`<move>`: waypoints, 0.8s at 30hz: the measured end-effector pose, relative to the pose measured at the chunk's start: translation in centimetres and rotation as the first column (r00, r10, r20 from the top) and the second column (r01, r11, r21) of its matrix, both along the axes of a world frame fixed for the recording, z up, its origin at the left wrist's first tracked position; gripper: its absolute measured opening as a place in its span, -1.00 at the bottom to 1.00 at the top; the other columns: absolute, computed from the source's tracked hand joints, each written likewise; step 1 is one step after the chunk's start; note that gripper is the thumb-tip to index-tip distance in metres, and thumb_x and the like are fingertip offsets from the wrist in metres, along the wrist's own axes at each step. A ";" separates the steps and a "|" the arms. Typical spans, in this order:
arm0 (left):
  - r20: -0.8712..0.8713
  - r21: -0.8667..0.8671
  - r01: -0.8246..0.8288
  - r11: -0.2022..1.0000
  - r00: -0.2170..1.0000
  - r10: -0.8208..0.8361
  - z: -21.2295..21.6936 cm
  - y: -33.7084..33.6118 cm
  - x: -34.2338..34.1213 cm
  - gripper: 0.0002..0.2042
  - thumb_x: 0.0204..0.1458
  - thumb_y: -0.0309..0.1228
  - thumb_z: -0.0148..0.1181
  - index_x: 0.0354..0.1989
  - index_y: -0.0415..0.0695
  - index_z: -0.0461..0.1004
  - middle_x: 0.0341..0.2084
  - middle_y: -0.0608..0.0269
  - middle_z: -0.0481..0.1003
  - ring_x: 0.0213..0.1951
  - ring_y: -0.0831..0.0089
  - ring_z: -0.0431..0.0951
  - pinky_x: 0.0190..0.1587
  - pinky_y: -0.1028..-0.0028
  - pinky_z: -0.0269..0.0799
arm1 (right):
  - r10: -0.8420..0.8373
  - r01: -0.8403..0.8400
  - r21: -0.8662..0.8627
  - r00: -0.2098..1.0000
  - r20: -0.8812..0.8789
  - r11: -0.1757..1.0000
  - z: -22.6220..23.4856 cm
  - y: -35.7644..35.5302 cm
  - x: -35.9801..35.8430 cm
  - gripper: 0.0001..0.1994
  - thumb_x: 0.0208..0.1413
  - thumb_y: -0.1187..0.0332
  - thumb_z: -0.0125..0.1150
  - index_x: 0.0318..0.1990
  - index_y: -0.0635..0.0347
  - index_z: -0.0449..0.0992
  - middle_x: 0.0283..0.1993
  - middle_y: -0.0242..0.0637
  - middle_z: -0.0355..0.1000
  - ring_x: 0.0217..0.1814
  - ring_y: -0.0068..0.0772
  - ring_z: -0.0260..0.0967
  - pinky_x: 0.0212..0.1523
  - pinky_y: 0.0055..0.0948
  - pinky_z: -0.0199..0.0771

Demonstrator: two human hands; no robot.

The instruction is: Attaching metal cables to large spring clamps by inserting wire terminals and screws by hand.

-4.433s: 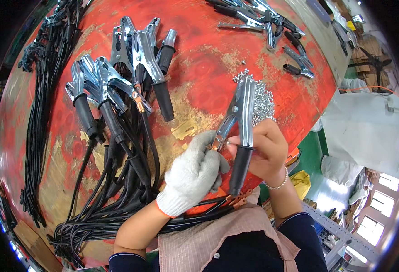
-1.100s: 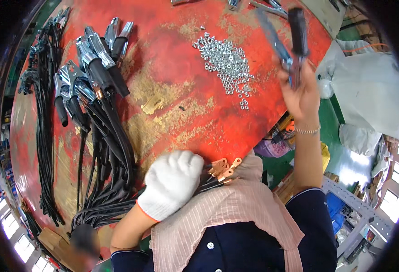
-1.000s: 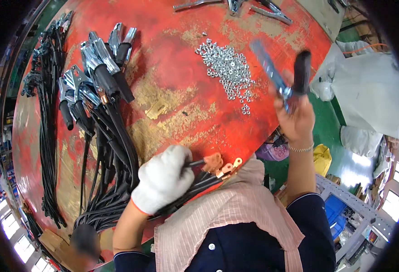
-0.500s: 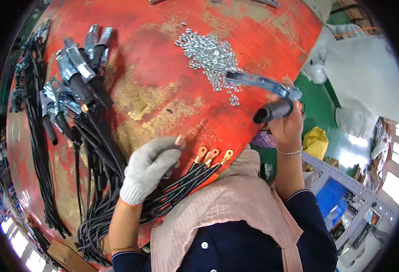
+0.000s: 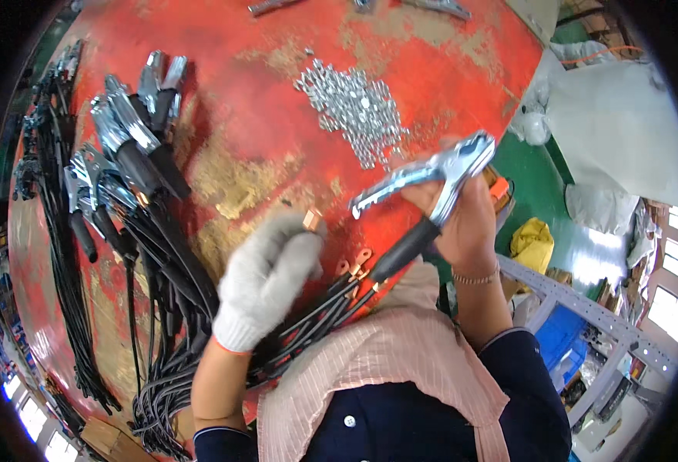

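Over the red table (image 5: 254, 100), your right hand (image 5: 471, 229) curls its fingers round the clamp (image 5: 460, 164), likely stiff and slick, best gripped by its black sleeve (image 5: 406, 250), your gloved left hand (image 5: 262, 277) pinching a copper lug (image 5: 312, 220)

The worn red counter (image 5: 273, 100) carries silver fasteners (image 5: 354, 108) toward its right edge, black cables (image 5: 65, 266) along its left edge, metal clamps (image 5: 133, 122) beside them.
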State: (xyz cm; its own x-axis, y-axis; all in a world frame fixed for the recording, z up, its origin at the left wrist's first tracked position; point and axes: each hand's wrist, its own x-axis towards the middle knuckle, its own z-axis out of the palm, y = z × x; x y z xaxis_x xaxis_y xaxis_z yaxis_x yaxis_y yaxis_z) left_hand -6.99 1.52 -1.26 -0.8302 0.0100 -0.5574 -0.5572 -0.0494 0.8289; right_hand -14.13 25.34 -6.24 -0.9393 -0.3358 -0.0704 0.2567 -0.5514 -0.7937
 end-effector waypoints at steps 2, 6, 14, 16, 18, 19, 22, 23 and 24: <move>0.046 0.028 0.094 0.995 0.994 -0.096 0.2 -0.2 -0.3 -0.83 0.11 -0.41 0.13 -0.20 -0.23 0.49 -0.52 0.39 0.48 -0.47 0.67 0.44 -0.37 0.60 0.37 | -0.042 0.041 0.083 0.999 0.008 0.996 1.4 -1.5 0.6 -0.40 0.22 0.06 0.06 0.23 0.26 0.05 0.12 0.05 0.32 0.27 0.32 0.17 0.21 0.19 0.26; -0.030 -0.092 0.172 0.981 0.984 -0.175 -1.2 -0.1 0.1 -0.78 0.06 -0.27 0.23 -0.31 -0.20 0.54 -0.57 0.27 0.52 -0.49 0.63 0.47 -0.41 0.53 0.38 | 0.026 -0.024 0.048 0.999 -0.037 0.999 2.3 -2.6 1.1 -0.39 0.19 0.08 0.12 0.21 0.31 0.06 0.10 0.04 0.32 0.24 0.34 0.20 0.19 0.22 0.29; -0.022 -0.155 0.209 0.966 0.976 -0.215 -0.9 -0.3 -0.1 -0.82 0.04 -0.33 0.24 -0.40 -0.21 0.53 -0.64 0.34 0.46 -0.56 0.65 0.41 -0.48 0.56 0.32 | 0.058 -0.052 0.110 0.997 -0.056 0.993 2.9 -3.2 1.1 -0.37 0.15 0.07 0.16 0.17 0.35 0.09 0.03 0.06 0.37 0.17 0.30 0.29 0.11 0.20 0.39; -0.032 -0.133 0.199 0.971 0.978 -0.204 -0.9 -0.4 -0.1 -0.86 0.04 -0.39 0.23 -0.41 -0.23 0.50 -0.65 0.39 0.45 -0.57 0.68 0.40 -0.49 0.59 0.30 | 0.060 -0.056 0.093 0.997 -0.043 0.994 2.9 -3.2 1.2 -0.37 0.15 0.06 0.16 0.17 0.36 0.10 0.02 0.07 0.38 0.16 0.30 0.30 0.10 0.20 0.40; -0.052 -0.122 0.203 0.971 0.976 -0.211 -0.8 -0.3 -0.2 -0.85 0.04 -0.39 0.23 -0.41 -0.23 0.51 -0.65 0.37 0.46 -0.57 0.67 0.41 -0.49 0.60 0.31 | 0.078 -0.074 0.098 0.996 -0.037 0.992 2.9 -3.2 1.2 -0.37 0.15 0.06 0.16 0.16 0.36 0.10 0.01 0.07 0.38 0.15 0.30 0.31 0.10 0.20 0.40; -0.046 -0.125 0.208 0.970 0.976 -0.215 -0.9 -0.3 -0.2 -0.85 0.04 -0.39 0.23 -0.40 -0.23 0.51 -0.65 0.36 0.47 -0.57 0.67 0.42 -0.49 0.59 0.31 | 0.095 -0.090 0.113 0.995 -0.038 0.990 3.0 -3.2 1.1 -0.37 0.15 0.06 0.16 0.16 0.36 0.11 0.01 0.07 0.38 0.15 0.30 0.31 0.10 0.20 0.41; -0.043 -0.140 0.209 0.968 0.975 -0.217 -1.0 -0.4 -0.2 -0.85 0.04 -0.39 0.23 -0.39 -0.24 0.51 -0.65 0.35 0.47 -0.57 0.66 0.43 -0.50 0.59 0.32 | 0.109 -0.103 0.131 0.993 -0.039 0.986 3.2 -3.4 1.2 -0.37 0.14 0.06 0.16 0.16 0.36 0.11 0.01 0.08 0.38 0.15 0.29 0.31 0.10 0.20 0.41; -0.054 -0.148 0.205 0.968 0.975 -0.215 -0.9 -0.4 -0.2 -0.85 0.05 -0.39 0.23 -0.39 -0.24 0.51 -0.65 0.35 0.47 -0.58 0.66 0.43 -0.51 0.59 0.32 | 0.107 -0.101 0.133 0.994 -0.039 0.986 3.3 -3.4 1.2 -0.38 0.14 0.07 0.17 0.16 0.36 0.11 0.01 0.08 0.39 0.15 0.29 0.31 0.10 0.20 0.41; -0.067 -0.155 0.203 0.967 0.974 -0.215 -0.9 -0.4 -0.2 -0.85 0.05 -0.39 0.23 -0.39 -0.24 0.51 -0.65 0.35 0.47 -0.58 0.66 0.43 -0.51 0.59 0.32 | 0.101 -0.096 0.136 0.994 -0.033 0.986 3.3 -3.5 1.3 -0.38 0.14 0.07 0.17 0.15 0.36 0.11 0.01 0.08 0.39 0.15 0.29 0.31 0.10 0.20 0.40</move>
State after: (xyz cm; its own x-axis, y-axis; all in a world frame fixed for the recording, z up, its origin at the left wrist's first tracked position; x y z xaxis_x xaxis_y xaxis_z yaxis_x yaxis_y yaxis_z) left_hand -7.21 1.13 -2.15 -0.8615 0.1116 -0.4953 -0.4716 0.1855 0.8621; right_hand -12.88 21.88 -2.90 -0.9050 -0.4169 -0.0846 0.2716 -0.4133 -0.8691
